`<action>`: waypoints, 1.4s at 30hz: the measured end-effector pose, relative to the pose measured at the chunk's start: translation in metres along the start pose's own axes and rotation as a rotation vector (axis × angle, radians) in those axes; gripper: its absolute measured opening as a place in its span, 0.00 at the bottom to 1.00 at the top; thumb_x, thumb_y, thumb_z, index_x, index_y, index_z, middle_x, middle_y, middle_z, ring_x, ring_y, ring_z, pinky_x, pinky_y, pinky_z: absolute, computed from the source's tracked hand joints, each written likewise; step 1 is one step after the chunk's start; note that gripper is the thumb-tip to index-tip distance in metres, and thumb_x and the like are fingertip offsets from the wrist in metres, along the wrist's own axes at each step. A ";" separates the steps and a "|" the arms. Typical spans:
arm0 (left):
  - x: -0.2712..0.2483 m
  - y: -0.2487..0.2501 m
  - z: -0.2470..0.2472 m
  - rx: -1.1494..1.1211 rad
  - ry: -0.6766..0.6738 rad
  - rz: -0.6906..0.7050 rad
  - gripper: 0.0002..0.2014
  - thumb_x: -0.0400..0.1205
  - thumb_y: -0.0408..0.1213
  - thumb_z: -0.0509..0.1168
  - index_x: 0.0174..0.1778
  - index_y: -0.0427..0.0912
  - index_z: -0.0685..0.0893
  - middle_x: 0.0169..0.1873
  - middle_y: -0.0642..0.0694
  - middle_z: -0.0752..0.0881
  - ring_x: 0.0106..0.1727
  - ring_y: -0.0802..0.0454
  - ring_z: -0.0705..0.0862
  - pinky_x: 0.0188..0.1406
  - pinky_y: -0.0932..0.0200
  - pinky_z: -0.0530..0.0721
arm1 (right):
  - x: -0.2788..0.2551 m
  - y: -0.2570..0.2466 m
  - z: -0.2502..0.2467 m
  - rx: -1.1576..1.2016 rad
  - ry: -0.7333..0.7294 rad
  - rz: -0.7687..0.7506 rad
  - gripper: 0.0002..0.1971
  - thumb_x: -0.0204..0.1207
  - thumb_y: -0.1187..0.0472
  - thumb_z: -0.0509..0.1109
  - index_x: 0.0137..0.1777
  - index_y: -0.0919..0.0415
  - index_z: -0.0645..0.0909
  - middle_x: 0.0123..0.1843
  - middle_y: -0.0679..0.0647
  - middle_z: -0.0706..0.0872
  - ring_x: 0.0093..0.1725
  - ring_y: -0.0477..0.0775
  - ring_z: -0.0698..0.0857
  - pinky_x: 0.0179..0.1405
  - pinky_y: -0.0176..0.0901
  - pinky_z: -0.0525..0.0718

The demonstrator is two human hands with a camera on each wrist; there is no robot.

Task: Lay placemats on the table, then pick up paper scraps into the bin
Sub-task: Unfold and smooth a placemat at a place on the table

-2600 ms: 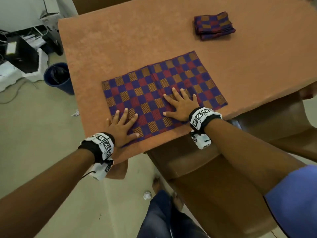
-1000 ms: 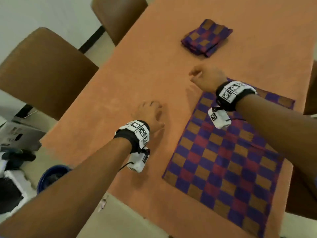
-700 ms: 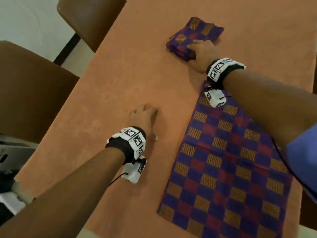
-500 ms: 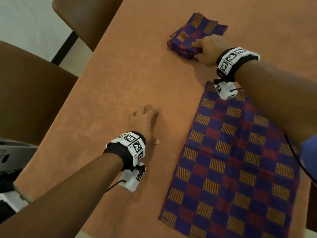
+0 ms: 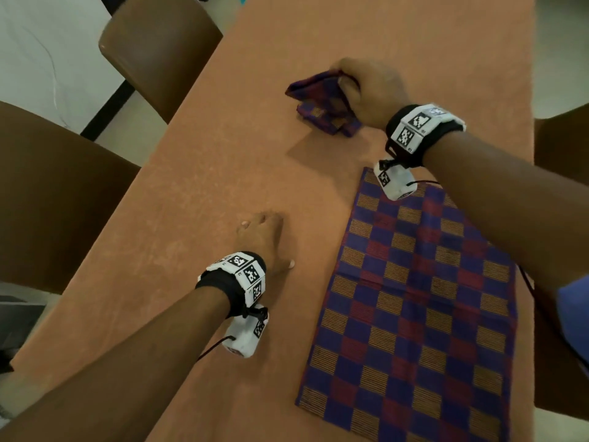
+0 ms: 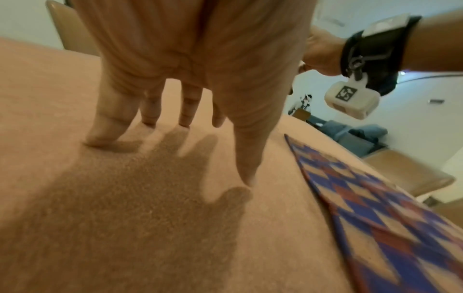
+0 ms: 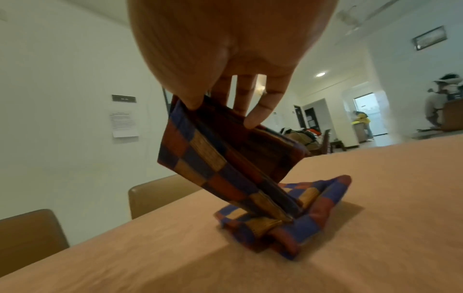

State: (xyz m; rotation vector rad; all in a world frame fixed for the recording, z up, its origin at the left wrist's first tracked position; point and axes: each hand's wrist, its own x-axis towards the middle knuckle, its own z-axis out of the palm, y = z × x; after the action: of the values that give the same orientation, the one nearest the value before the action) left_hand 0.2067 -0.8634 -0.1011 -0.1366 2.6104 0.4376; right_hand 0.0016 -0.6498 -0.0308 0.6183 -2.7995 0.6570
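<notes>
One checkered purple, red and gold placemat [image 5: 411, 307] lies spread flat on the orange table [image 5: 223, 173], seen also as the flat placemat [image 6: 375, 208] in the left wrist view. My right hand [image 5: 366, 87] pinches a folded placemat [image 7: 220, 154] between thumb and fingers and tilts it up off another folded placemat [image 7: 308, 214] still lying on the table. In the head view the folded pile [image 5: 322, 103] sits beyond the flat mat. My left hand [image 5: 261, 237] rests on bare table left of the flat mat, its straight fingertips [image 6: 105, 134] touching the cloth.
Two brown chairs [image 5: 159, 43] [image 5: 47, 199] stand along the table's left side, and another chair [image 5: 561, 138] is at the right edge. Bare tabletop stretches left of the flat mat and beyond the pile.
My right hand reached the folded pile, took hold of the top folded mat and lifted its edge. My left hand stayed resting on the table. My view shifted slightly.
</notes>
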 end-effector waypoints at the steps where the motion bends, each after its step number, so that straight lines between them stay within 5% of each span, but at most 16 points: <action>1: -0.002 -0.001 -0.001 -0.141 0.020 0.007 0.46 0.68 0.54 0.77 0.79 0.51 0.62 0.77 0.45 0.70 0.75 0.39 0.71 0.73 0.49 0.70 | -0.008 -0.013 -0.001 0.022 0.003 -0.019 0.17 0.81 0.56 0.56 0.65 0.52 0.80 0.57 0.56 0.88 0.57 0.62 0.82 0.50 0.46 0.74; 5: -0.021 -0.025 -0.012 -0.837 0.122 -0.120 0.37 0.78 0.57 0.64 0.81 0.53 0.56 0.72 0.43 0.76 0.69 0.44 0.78 0.71 0.45 0.75 | -0.054 -0.088 0.012 0.169 -0.048 -0.122 0.12 0.80 0.57 0.59 0.58 0.50 0.81 0.49 0.56 0.88 0.48 0.59 0.83 0.41 0.45 0.73; 8: -0.051 -0.067 -0.017 -1.229 0.235 -0.299 0.30 0.82 0.60 0.54 0.77 0.49 0.65 0.60 0.43 0.84 0.54 0.48 0.86 0.51 0.48 0.84 | -0.110 -0.155 0.040 0.310 -0.187 -0.214 0.15 0.79 0.64 0.63 0.62 0.60 0.84 0.54 0.60 0.89 0.51 0.52 0.82 0.47 0.35 0.71; 11: -0.093 -0.116 -0.010 -1.533 0.109 -0.411 0.21 0.86 0.54 0.52 0.68 0.46 0.76 0.52 0.42 0.87 0.44 0.49 0.88 0.49 0.49 0.83 | -0.168 -0.223 0.078 0.343 -0.427 -0.310 0.19 0.79 0.61 0.61 0.67 0.52 0.83 0.60 0.54 0.89 0.55 0.57 0.87 0.51 0.48 0.84; 14: -0.131 -0.160 0.002 -1.443 0.192 -0.468 0.05 0.85 0.33 0.59 0.52 0.46 0.78 0.46 0.41 0.85 0.35 0.51 0.86 0.38 0.55 0.85 | -0.212 -0.277 0.106 0.331 -0.600 -0.393 0.18 0.80 0.57 0.61 0.69 0.48 0.80 0.62 0.51 0.88 0.56 0.58 0.88 0.44 0.55 0.87; 16: -0.151 -0.184 0.016 -1.399 0.251 -0.477 0.13 0.81 0.22 0.60 0.49 0.47 0.76 0.46 0.40 0.84 0.40 0.51 0.84 0.45 0.54 0.85 | -0.232 -0.301 0.115 0.317 -0.686 -0.437 0.18 0.81 0.55 0.63 0.70 0.49 0.79 0.66 0.50 0.86 0.61 0.57 0.85 0.48 0.57 0.86; 18: -0.169 -0.198 0.029 -1.396 0.306 -0.441 0.17 0.79 0.16 0.60 0.52 0.45 0.75 0.51 0.38 0.83 0.44 0.52 0.83 0.55 0.52 0.82 | -0.243 -0.310 0.120 0.267 -0.768 -0.486 0.20 0.80 0.53 0.66 0.72 0.49 0.77 0.72 0.50 0.81 0.65 0.58 0.82 0.54 0.58 0.85; 22: -0.189 -0.207 0.044 -1.358 0.367 -0.428 0.25 0.76 0.14 0.61 0.66 0.38 0.72 0.46 0.47 0.83 0.44 0.60 0.82 0.37 0.72 0.83 | -0.243 -0.305 0.134 0.010 -0.800 -0.616 0.27 0.75 0.49 0.70 0.75 0.47 0.73 0.78 0.55 0.73 0.66 0.60 0.77 0.54 0.57 0.84; 24: -0.191 -0.210 0.047 -1.336 0.341 -0.406 0.28 0.75 0.13 0.61 0.69 0.39 0.71 0.52 0.45 0.83 0.47 0.60 0.82 0.37 0.73 0.83 | -0.239 -0.298 0.138 -0.061 -0.797 -0.646 0.25 0.76 0.48 0.68 0.74 0.47 0.74 0.78 0.55 0.72 0.67 0.60 0.76 0.54 0.57 0.84; 28: -0.196 -0.223 0.047 -1.011 0.271 -0.319 0.34 0.69 0.20 0.66 0.71 0.49 0.74 0.66 0.41 0.77 0.60 0.48 0.81 0.58 0.53 0.84 | -0.229 -0.296 0.138 -0.027 -0.755 -0.636 0.14 0.82 0.53 0.62 0.63 0.51 0.84 0.72 0.53 0.81 0.63 0.59 0.80 0.57 0.55 0.82; 33: -0.205 -0.237 0.054 -0.438 0.271 -0.039 0.28 0.70 0.27 0.71 0.65 0.52 0.83 0.76 0.43 0.66 0.74 0.41 0.70 0.73 0.48 0.74 | -0.219 -0.303 0.140 0.121 -0.763 -0.490 0.08 0.78 0.60 0.62 0.47 0.56 0.84 0.53 0.50 0.89 0.53 0.54 0.85 0.51 0.47 0.80; 38: -0.210 -0.253 0.045 -0.203 0.264 0.014 0.11 0.76 0.42 0.71 0.54 0.57 0.89 0.72 0.46 0.77 0.67 0.38 0.72 0.69 0.43 0.69 | -0.217 -0.303 0.139 0.125 -0.799 -0.481 0.14 0.77 0.47 0.68 0.57 0.52 0.85 0.58 0.46 0.86 0.56 0.50 0.83 0.52 0.43 0.79; 42: -0.205 -0.250 0.030 -0.234 0.357 0.098 0.13 0.78 0.49 0.63 0.52 0.54 0.90 0.61 0.48 0.85 0.62 0.40 0.78 0.67 0.40 0.71 | -0.227 -0.307 0.130 0.154 -0.708 -0.511 0.30 0.72 0.31 0.65 0.69 0.48 0.78 0.65 0.45 0.84 0.60 0.48 0.82 0.55 0.44 0.81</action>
State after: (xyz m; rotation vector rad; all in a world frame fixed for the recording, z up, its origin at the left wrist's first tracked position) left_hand 0.4429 -1.0853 -0.0982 -0.1794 2.9141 0.8199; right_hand 0.3266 -0.8799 -0.0931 1.8250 -2.9588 0.6296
